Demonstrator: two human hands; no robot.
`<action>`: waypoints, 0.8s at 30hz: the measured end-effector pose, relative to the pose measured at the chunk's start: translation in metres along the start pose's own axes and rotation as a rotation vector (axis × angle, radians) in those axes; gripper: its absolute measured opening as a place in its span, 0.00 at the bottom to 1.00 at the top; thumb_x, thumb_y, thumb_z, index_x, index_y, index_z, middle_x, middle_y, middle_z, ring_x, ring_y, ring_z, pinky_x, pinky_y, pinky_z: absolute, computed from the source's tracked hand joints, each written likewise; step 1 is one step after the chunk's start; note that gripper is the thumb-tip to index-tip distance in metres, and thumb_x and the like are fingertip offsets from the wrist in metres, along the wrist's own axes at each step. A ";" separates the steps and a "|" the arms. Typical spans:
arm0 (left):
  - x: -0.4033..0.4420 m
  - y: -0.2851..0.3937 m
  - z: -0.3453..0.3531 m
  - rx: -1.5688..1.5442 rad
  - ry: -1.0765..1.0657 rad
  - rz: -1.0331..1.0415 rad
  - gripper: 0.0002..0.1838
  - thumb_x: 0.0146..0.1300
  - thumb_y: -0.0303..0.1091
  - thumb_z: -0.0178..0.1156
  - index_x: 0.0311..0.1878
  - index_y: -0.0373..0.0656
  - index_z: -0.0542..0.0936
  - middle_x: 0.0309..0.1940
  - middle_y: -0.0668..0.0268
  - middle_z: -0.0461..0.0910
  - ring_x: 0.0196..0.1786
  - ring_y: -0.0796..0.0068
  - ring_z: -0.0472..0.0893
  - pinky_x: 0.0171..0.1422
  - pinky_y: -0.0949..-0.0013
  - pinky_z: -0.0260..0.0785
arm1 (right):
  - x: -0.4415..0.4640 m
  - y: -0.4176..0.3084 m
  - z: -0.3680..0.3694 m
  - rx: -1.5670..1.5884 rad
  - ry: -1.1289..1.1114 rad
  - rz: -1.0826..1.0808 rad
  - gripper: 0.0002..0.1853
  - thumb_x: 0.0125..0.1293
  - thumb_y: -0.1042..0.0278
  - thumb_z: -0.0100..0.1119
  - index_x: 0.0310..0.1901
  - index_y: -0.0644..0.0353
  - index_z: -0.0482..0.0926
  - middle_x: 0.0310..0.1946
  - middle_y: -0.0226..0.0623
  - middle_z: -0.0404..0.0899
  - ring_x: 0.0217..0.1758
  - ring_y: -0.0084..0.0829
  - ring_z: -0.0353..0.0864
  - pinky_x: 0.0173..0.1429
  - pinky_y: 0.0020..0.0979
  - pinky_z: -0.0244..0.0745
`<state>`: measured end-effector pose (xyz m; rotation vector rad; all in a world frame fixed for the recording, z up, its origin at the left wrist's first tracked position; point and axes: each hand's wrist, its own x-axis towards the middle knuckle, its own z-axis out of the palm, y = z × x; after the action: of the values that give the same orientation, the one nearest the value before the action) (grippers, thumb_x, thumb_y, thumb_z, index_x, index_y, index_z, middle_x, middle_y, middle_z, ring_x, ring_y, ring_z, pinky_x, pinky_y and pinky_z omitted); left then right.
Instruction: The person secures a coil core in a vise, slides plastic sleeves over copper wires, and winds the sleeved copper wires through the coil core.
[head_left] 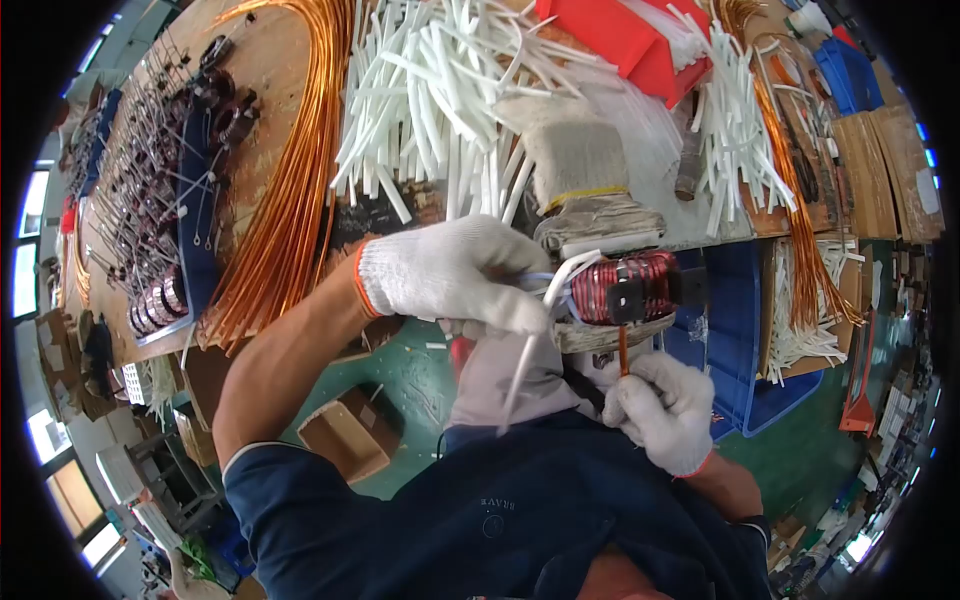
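A coil [650, 285] wound with dark red wire, with a black block on its front, sits at a cloth-wrapped support [600, 220]. To its left, my left hand [455, 278], in a white knitted glove, is closed with its fingertips around a white sleeve [522, 375]. Another white sleeve [572, 270] curves off the coil's left side beside those fingers. Below the coil, my gloved right hand [660, 410] pinches a short copper wire [623, 350] that runs up to the coil's underside. Its wrapped fingers hide the wire's lower end.
Many cut white sleeves [430, 100] lie heaped on the bench, beside a long bundle of copper wires [290, 170]. Finished-looking coils fill a blue tray [200, 215] at left. A red bin [620, 40] stands at the back. Below are a cardboard box [350, 435] and a blue crate [735, 350].
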<state>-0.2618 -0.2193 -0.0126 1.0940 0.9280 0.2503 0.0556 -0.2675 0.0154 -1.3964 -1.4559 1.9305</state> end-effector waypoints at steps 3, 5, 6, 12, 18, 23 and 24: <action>-0.009 0.013 0.009 0.297 0.135 0.195 0.17 0.70 0.39 0.75 0.52 0.35 0.88 0.31 0.69 0.85 0.31 0.81 0.81 0.35 0.72 0.78 | 0.005 -0.007 -0.002 -0.007 -0.001 0.017 0.10 0.77 0.75 0.58 0.47 0.74 0.84 0.27 0.36 0.86 0.24 0.16 0.78 0.30 0.22 0.73; -0.023 0.029 0.014 0.404 0.202 0.179 0.24 0.68 0.43 0.75 0.58 0.33 0.86 0.34 0.64 0.87 0.36 0.73 0.85 0.43 0.68 0.81 | 0.005 -0.010 -0.005 -0.061 0.030 0.049 0.10 0.77 0.74 0.58 0.46 0.73 0.84 0.26 0.35 0.86 0.24 0.16 0.77 0.30 0.22 0.71; -0.029 0.040 0.020 0.535 0.237 0.136 0.25 0.66 0.43 0.76 0.58 0.33 0.87 0.34 0.62 0.87 0.36 0.72 0.85 0.44 0.66 0.80 | 0.004 -0.015 -0.003 -0.051 0.042 0.117 0.10 0.77 0.72 0.58 0.46 0.71 0.84 0.26 0.34 0.84 0.24 0.16 0.76 0.29 0.23 0.71; -0.039 0.082 0.061 1.273 0.456 -0.092 0.10 0.61 0.36 0.67 0.37 0.38 0.87 0.26 0.54 0.86 0.34 0.53 0.89 0.41 0.58 0.82 | 0.011 0.008 -0.004 -0.199 -0.013 -0.148 0.13 0.79 0.65 0.59 0.49 0.70 0.83 0.24 0.30 0.77 0.16 0.12 0.62 0.19 0.21 0.53; -0.020 0.016 0.090 1.601 0.961 0.272 0.06 0.65 0.33 0.65 0.38 0.40 0.84 0.28 0.53 0.86 0.34 0.48 0.89 0.37 0.52 0.82 | 0.010 0.014 -0.005 -0.274 0.020 -0.357 0.10 0.77 0.70 0.64 0.44 0.71 0.86 0.26 0.32 0.85 0.29 0.18 0.80 0.35 0.25 0.74; 0.017 -0.026 0.099 0.878 1.228 0.259 0.19 0.71 0.46 0.67 0.47 0.38 0.80 0.39 0.43 0.86 0.45 0.37 0.87 0.48 0.42 0.79 | -0.003 0.005 0.009 -0.298 0.058 -0.318 0.10 0.78 0.70 0.63 0.46 0.70 0.87 0.27 0.35 0.87 0.31 0.18 0.83 0.37 0.27 0.77; -0.005 -0.004 0.090 0.905 1.021 0.140 0.24 0.68 0.51 0.70 0.53 0.38 0.80 0.41 0.42 0.87 0.47 0.38 0.88 0.51 0.44 0.80 | -0.002 0.010 0.007 -0.287 0.076 -0.376 0.10 0.78 0.70 0.63 0.46 0.69 0.87 0.27 0.38 0.87 0.32 0.20 0.84 0.38 0.30 0.79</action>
<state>-0.1983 -0.2831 -0.0009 1.9197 1.9857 0.5577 0.0533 -0.2770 0.0073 -1.1819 -1.8583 1.4675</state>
